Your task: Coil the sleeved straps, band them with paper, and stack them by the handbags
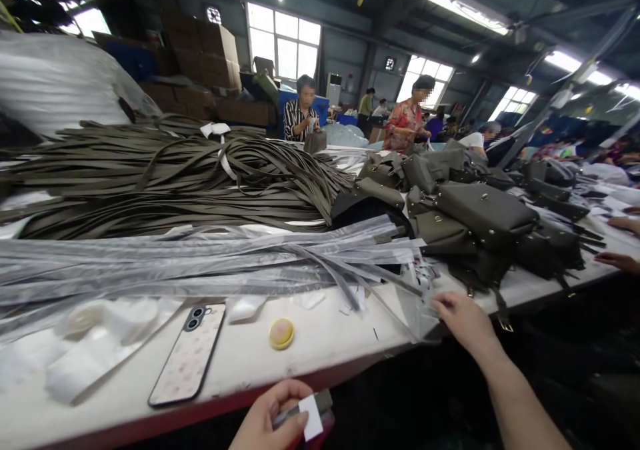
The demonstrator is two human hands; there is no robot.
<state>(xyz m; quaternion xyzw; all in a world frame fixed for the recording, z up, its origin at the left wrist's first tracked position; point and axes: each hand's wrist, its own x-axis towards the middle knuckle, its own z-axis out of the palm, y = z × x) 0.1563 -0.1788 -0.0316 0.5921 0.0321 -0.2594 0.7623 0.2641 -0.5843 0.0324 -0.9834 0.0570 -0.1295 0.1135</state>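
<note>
My left hand is closed at the table's near edge, around a short folded piece of olive strap with a small white paper under the thumb. Farther right, my right hand has its fingers pinched together at the edge of a clear plastic bag with small items in it. What sits between those fingertips is too small to make out. Just beyond the bag lie the ends of grey straps in clear plastic sleeves.
Long olive straps are heaped at the back left. Olive bags with metal fittings pile up on the right. A phone, a yellow round tin and white tape lie nearby. Co-workers stand across the table; another person's hands show at far right.
</note>
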